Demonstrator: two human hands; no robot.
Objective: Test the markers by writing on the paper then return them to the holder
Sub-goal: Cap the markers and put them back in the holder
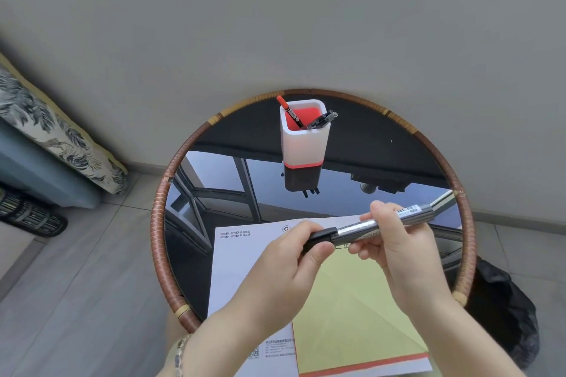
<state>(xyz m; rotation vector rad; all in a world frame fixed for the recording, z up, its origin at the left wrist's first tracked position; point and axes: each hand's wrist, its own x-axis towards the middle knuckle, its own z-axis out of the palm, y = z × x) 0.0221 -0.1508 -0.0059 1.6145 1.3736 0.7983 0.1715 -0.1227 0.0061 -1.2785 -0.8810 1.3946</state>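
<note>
I hold a silver marker (pixel 364 229) level above the paper (pixel 352 309), between both hands. My left hand (pixel 288 266) pinches its black cap (pixel 321 237) at the left end. My right hand (pixel 398 242) grips the silver barrel near its labelled right end. The cap sits against the barrel; I cannot tell if it is fully seated. Under the hands lies a yellow sheet on a white printed sheet (pixel 239 272). At the table's far side stands a white holder (pixel 303 141) with a red inside, containing a red pen (pixel 289 112) and several dark markers (pixel 323 120).
The round table has a dark mirror-like top and a brown wicker rim (pixel 157 223). It stands against a grey wall. A patterned cushion on a blue seat (pixel 52 128) is at the left, and a black bag (pixel 505 309) sits on the floor at the right.
</note>
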